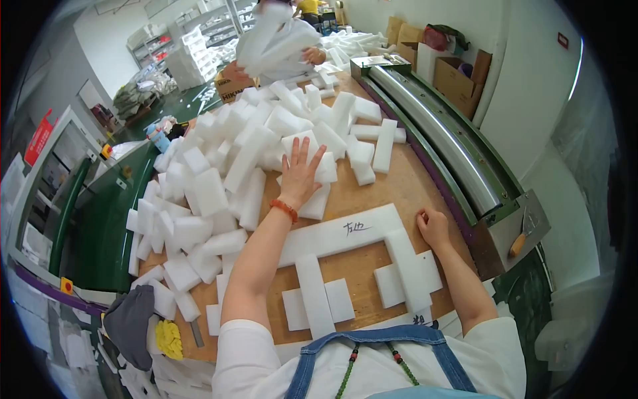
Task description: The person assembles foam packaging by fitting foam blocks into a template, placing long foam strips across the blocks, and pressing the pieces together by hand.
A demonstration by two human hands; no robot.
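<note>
Our left hand point(302, 169) is reaching, fingers spread, over the blocks point(249, 156); our right hand point(433, 227), well apart from it, is resting curled beside the frame point(325, 234), and we cannot tell whether it is holding anything. Both frame and blocks are lying on our table point(412, 179). Rightward, a roller point(438, 143) is lying alongside; beyond, another person's hand point(312, 56) is holding foam.

My brown tabletop point(407, 189) carries a heap of white foam blocks point(266, 130) across its far and left parts. Nearer me lies a long foam strip point(325, 236) bearing handwritten characters; shorter strips point(314, 292) run from it towards me, flanked by squarish pieces point(340, 300). A thin grey strip point(197, 334) lies near my left edge.
</note>
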